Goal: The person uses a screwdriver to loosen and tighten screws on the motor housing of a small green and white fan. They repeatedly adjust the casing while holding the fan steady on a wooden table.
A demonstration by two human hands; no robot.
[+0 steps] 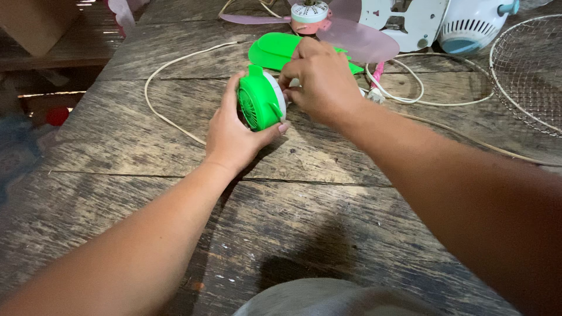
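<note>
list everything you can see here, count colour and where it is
green fan motor housing: 1, bright green with a white face, mid table, cupped in the left hand
green fan blade: 1, green, lying flat behind the housing
pink fan blades: 1 set, translucent pink with a white hub, top centre
white fan body: 1, white with blue trim, top right
wire fan guard: 1, metal mesh, right edge
cords: several, cream and white, looping across the table
wooden table: 1, weathered grey-brown planks
left hand: 1, gripping the housing from below
right hand: 1, fingers at the housing's white face
</note>
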